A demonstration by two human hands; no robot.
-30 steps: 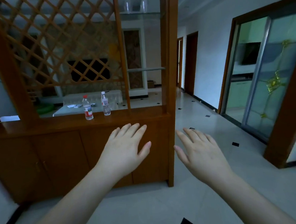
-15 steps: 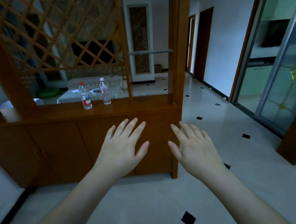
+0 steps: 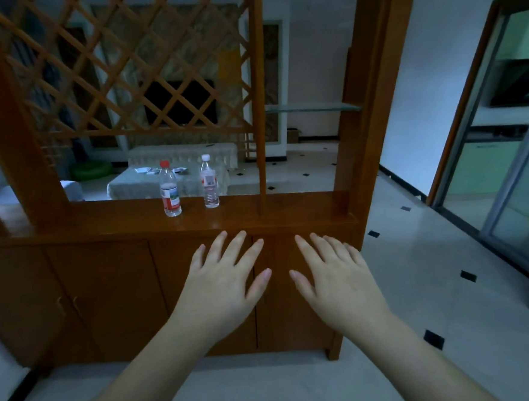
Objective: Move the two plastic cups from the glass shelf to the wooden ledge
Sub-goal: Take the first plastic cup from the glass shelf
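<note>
My left hand [image 3: 223,280] and my right hand [image 3: 337,278] hover palm down, fingers spread, empty, in front of the wooden divider's cabinet doors. Just beyond the fingertips runs the wooden ledge [image 3: 304,211]. A glass shelf [image 3: 311,108] spans the open bay at the right of the divider, and nothing stands on it. No plastic cups are in view; the higher shelf lies above the frame's top edge.
Two water bottles stand on the ledge, one with a red cap [image 3: 170,189] and one with a white cap [image 3: 209,183]. A wooden lattice panel [image 3: 128,69] fills the divider's left part. A tiled hallway and glass sliding doors [image 3: 511,164] lie to the right.
The view has tilted down and moved closer to the divider, so the upper glass shelf with the two clear cups has left the frame. Both hands stay spread and empty, now closer together.
</note>
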